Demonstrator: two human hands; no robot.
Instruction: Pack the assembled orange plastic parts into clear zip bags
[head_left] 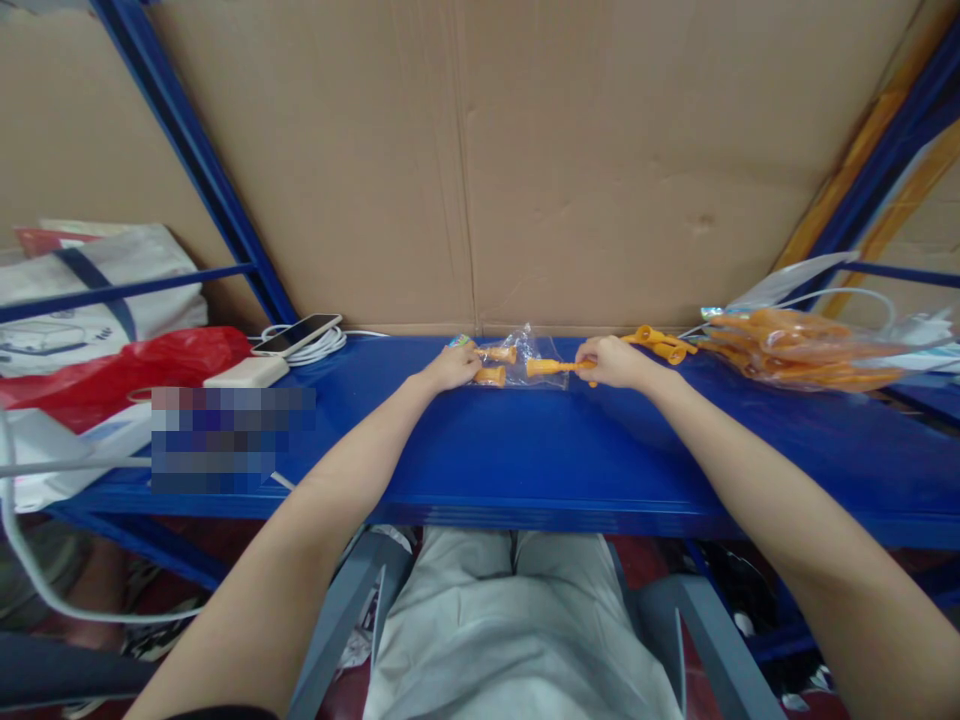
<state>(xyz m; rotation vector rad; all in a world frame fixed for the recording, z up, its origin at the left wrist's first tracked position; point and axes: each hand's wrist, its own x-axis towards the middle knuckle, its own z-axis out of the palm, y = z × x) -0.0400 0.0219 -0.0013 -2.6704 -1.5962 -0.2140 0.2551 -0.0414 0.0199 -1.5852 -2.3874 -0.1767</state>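
On the blue shelf, my left hand (454, 367) is closed over the left end of a clear plastic bag (534, 345), where a small colourful patch shows above the knuckles. Two orange flared plastic pieces (491, 376) stick out to the right of its fingers; whether they lie inside the bag or on it, I cannot tell. My right hand (604, 360) pinches the thin end of another orange flared plastic piece (541, 368), its wide end facing left over the bag. Just beyond the right wrist lie loose orange pieces (660, 345). The fingertips of both hands are partly hidden.
A large clear bag of orange pieces (795, 348) lies at the right. To the left are a phone (300, 335) on a coiled white cable (319, 347), a white box (246, 373), and a red plastic bag (180, 360). Cardboard (555, 180) stands behind the shelf.
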